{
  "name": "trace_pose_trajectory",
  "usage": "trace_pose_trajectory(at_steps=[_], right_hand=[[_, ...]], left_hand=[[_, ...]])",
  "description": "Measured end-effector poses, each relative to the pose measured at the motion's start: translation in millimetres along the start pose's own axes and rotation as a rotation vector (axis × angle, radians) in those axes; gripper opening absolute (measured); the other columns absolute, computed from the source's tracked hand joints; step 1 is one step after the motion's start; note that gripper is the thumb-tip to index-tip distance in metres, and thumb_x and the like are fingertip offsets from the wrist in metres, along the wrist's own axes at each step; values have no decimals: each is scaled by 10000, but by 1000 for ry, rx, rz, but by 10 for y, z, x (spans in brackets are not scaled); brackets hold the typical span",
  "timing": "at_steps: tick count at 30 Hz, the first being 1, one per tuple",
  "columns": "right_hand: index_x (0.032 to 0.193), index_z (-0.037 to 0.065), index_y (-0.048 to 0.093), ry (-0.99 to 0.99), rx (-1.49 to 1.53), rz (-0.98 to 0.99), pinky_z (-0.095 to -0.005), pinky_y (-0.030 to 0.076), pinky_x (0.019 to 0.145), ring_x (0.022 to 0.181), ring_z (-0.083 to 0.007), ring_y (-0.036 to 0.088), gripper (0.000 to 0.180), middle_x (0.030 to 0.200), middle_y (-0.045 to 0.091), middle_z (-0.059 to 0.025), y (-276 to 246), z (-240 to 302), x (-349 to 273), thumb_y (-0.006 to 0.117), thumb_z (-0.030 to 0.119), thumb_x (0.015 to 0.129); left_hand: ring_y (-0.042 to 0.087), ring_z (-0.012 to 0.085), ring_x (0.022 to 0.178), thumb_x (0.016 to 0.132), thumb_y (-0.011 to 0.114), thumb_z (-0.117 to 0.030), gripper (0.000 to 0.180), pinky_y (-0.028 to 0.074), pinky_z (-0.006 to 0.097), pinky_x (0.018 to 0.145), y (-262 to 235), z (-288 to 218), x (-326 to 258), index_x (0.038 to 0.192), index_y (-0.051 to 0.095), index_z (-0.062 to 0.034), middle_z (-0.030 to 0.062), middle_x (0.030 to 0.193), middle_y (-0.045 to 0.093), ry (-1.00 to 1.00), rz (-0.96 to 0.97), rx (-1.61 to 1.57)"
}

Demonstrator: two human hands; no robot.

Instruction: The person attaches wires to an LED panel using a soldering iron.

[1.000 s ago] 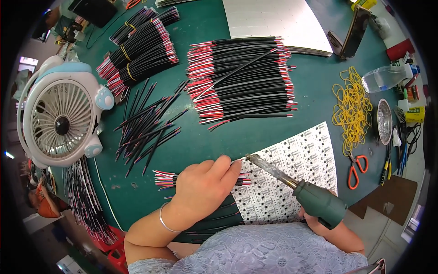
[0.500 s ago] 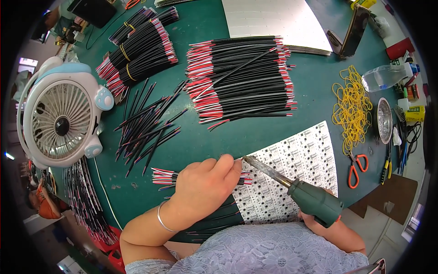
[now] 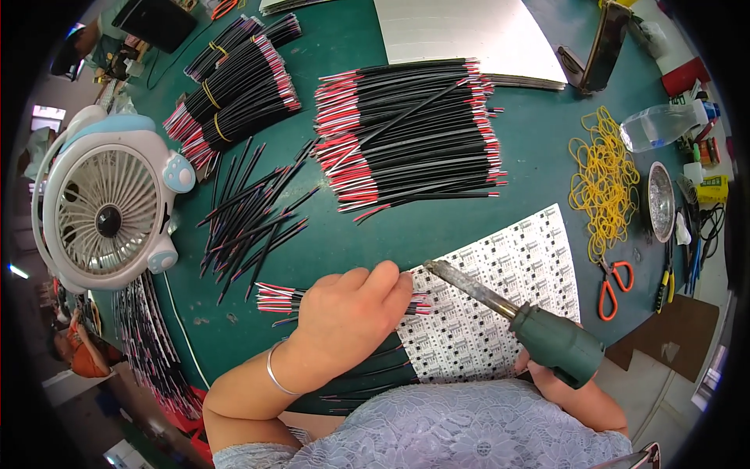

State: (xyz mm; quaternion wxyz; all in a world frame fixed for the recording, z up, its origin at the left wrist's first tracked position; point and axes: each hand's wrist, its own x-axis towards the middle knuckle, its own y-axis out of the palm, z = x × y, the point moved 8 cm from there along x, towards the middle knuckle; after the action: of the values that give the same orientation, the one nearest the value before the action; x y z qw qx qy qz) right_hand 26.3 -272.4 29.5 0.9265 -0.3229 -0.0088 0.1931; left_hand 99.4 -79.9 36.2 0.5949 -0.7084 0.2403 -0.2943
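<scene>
Head view: wires [image 3: 277, 299] poke out both sides of my left hand [image 3: 344, 316], curled over them, thumb and finger pinched; rightward lies the printed board sheet [image 3: 500, 285], the soldering iron [image 3: 543, 334] tipped near its upper left corner. My right hand [image 3: 551, 382], mostly hidden, seems wrapped round the handle. I'd call this soldering; next needs steady wire and tip.

white-and-blue desk fan [image 3: 108, 221] over at left, yellow rubber bands [image 3: 605, 181] heaped by orange-handled scissors [image 3: 607, 273], clear bottle [image 3: 660, 127] on its side, metal bowl [image 3: 651, 205]
</scene>
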Motion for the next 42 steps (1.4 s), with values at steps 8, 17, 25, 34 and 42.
trace_pose_trajectory(at_steps=[8, 17, 25, 34, 42], right_hand=[[967, 77, 645, 74, 57, 25, -348, 497, 782, 852, -257, 637, 273, 952, 656, -86, 55, -162, -126, 639, 92, 694], [1002, 51, 618, 167, 220, 24, -331, 487, 826, 857, -222, 643, 322, 974, 653, -78, 114, -267, -192, 668, 120, 691], [1024, -7, 576, -62, 32, -14, -283, 494, 563, 567, -153, 607, 260, 738, 611, -69, 19, -12, -14, 574, 152, 818], [957, 81, 652, 134, 158, 42, -343, 499, 777, 847, -259, 634, 292, 970, 653, -88, 41, -229, -175, 651, 92, 666], [948, 86, 654, 194, 172, 42, -367, 484, 831, 871, -256, 638, 286, 955, 660, -81, 89, -306, -246, 664, 112, 664]], left_hand=[[526, 138, 556, 685, 634, -120, 198, 423, 276, 449, 18, 61, -21, 880, 670, -123, 6, 745, 482, -24, 6, -158], [509, 123, 559, 673, 624, -127, 250, 408, 276, 445, 12, -25, 10, 921, 651, -118, -2, 757, 466, 30, 58, -38], [502, 119, 562, 674, 624, -125, 249, 404, 268, 451, 12, -41, 23, 922, 646, -122, -3, 747, 450, 39, 95, 2], [521, 138, 564, 677, 631, -117, 206, 407, 279, 453, 13, 38, 8, 880, 665, -121, -2, 748, 497, 15, -2, -152], [497, 146, 534, 660, 647, -103, 194, 389, 280, 439, 39, 137, 8, 850, 678, -126, -1, 745, 509, 2, -53, -297]])
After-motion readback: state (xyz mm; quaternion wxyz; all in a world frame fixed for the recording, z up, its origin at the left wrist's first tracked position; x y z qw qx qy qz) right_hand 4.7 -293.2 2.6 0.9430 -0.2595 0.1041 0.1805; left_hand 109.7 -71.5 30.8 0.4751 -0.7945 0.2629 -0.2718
